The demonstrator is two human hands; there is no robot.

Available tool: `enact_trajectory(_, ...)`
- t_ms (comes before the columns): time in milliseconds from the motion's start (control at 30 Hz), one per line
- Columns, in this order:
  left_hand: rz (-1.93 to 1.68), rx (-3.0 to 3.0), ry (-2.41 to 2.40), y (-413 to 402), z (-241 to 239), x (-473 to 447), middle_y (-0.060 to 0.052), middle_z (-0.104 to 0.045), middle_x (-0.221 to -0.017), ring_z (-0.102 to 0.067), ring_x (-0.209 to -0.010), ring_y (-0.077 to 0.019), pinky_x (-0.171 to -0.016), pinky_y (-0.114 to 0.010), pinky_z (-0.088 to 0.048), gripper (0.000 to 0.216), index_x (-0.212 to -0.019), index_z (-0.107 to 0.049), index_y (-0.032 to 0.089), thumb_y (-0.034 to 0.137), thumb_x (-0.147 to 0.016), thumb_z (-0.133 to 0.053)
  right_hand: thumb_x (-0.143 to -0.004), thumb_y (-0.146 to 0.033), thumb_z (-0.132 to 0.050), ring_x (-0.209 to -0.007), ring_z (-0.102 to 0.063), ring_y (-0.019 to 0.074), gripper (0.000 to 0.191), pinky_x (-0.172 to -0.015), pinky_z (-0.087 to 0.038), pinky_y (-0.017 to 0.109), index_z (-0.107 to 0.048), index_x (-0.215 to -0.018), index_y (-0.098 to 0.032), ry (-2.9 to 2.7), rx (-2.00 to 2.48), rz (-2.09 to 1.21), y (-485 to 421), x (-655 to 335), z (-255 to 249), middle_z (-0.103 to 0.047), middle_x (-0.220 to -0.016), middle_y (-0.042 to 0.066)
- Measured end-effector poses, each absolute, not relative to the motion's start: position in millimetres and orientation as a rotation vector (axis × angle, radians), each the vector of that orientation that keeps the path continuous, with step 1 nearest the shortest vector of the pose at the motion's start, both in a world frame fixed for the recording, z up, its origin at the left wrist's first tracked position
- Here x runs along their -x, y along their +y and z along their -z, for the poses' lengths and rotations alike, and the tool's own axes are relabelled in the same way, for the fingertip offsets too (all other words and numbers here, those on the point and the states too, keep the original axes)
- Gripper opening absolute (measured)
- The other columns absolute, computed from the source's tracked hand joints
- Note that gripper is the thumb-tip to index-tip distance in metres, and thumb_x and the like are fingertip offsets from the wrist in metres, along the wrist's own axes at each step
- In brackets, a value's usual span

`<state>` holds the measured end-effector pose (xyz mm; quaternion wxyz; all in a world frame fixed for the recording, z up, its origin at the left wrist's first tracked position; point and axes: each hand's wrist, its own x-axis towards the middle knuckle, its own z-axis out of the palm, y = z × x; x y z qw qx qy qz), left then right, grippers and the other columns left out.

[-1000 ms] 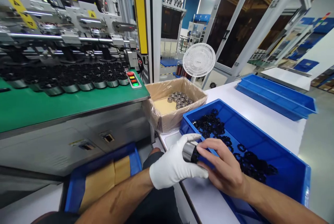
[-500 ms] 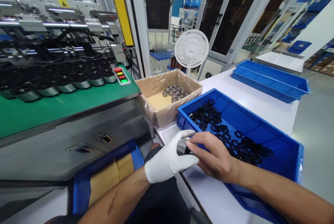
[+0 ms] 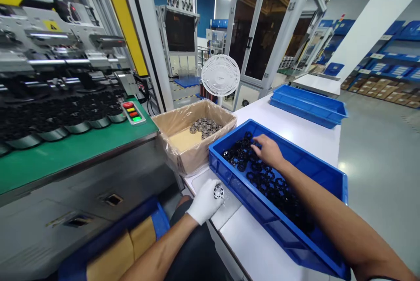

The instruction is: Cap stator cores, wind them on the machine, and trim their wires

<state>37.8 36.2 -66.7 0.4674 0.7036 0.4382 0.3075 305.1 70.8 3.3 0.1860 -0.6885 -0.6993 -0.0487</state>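
Observation:
My left hand [image 3: 206,200], in a white glove, is closed round a small metal cylinder [image 3: 218,192] at the near edge of the white table [image 3: 262,246]. My bare right hand [image 3: 268,150] reaches into the blue bin [image 3: 315,171], fingers down among several black ring-shaped parts [image 3: 243,156] at its far end. Whether it grips one is hidden. A cardboard box lined with plastic [image 3: 183,152] stands just left of the bin and holds several metal parts [image 3: 205,126].
A green-topped machine bench [image 3: 65,154] with rows of black-and-metal parts [image 3: 59,119] and a button box [image 3: 133,112] is on the left. A white fan [image 3: 220,75] stands behind the box. Stacked blue trays [image 3: 308,106] lie at the table's far end. Below left is a blue crate [image 3: 108,246].
My right hand let go of the metal cylinder and moved forward into the blue bin. The left hand stayed at the table edge with the cylinder. The view swung right.

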Motion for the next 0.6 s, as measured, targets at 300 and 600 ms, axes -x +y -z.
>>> enact_trajectory(300,-0.808,-1.268,0.691,35,19,2,-0.014,-0.066,-0.114,-0.065,-0.094,-0.0209,-0.081,-0.033,-0.053,0.048,-0.116,-0.059,0.013,0.048,-0.083,-0.062,-0.095,-0.034,-0.060,-0.096,-0.065,0.0184,0.029,-0.083,-0.057,0.038,-0.061,-0.116,-0.015,-2.195,2.341,-0.481,74,-339,42,-0.064,-0.113,0.007)
enact_trajectory(600,-1.003,-1.544,0.831,7,-2,17,-0.008,-0.062,-0.110,-0.060,-0.103,-0.0241,-0.094,-0.037,-0.047,0.057,-0.102,-0.059,0.020,0.036,-0.057,-0.089,-0.093,-0.025,-0.061,-0.089,-0.066,0.0173,0.014,-0.082,-0.055,0.036,-0.066,-0.098,-0.013,-2.161,2.124,-0.140,71,-305,3,-0.068,-0.096,0.006)
